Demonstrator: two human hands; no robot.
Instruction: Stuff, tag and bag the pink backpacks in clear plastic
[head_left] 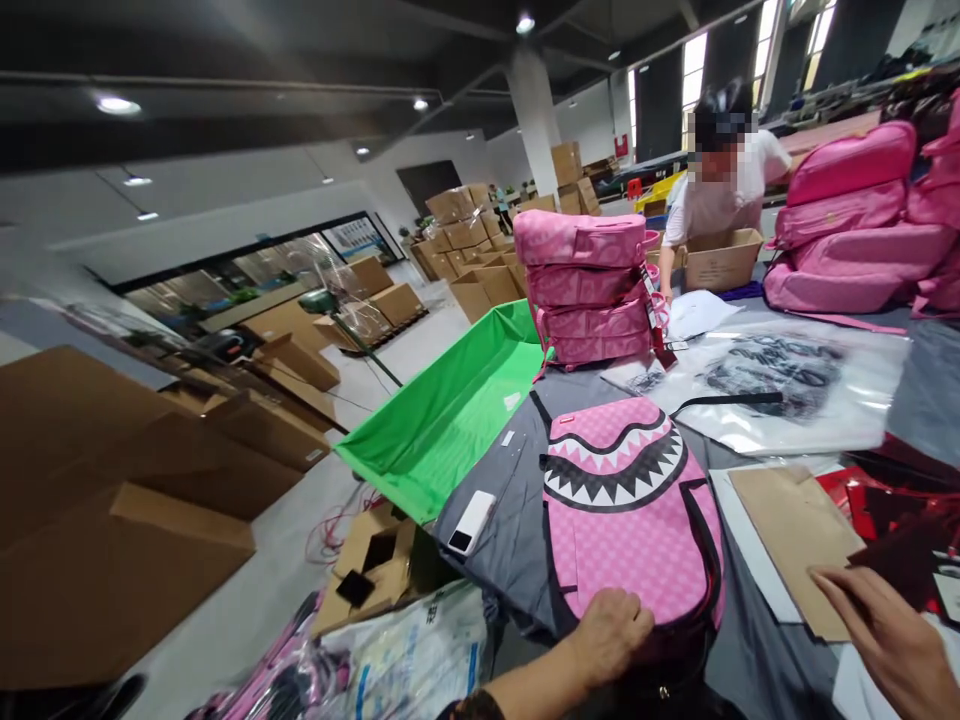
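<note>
My left hand [609, 635] lies on the lower end of a pink backpack [630, 560] with a shark-teeth mouth print, which sits flat on a grey cloth table cover [495, 550]. Whether that hand grips the bag, I cannot tell. My right hand [877, 640] hovers at the lower right, its fingertips at the edge of a kraft paper sheet [795, 550]. A white power bank [472, 522] lies left of the backpack. Behind it are a clear plastic bag [787, 385] and a stack of pink backpacks [589, 290].
A green fabric bin [442, 420] stands at the table's left edge. Red-and-black packaging [885, 500] lies at the right. A person [720, 170] leans over a cardboard carton [716, 260] at the far side. Flattened cartons [112, 500] fill the left foreground, with stacked cartons behind.
</note>
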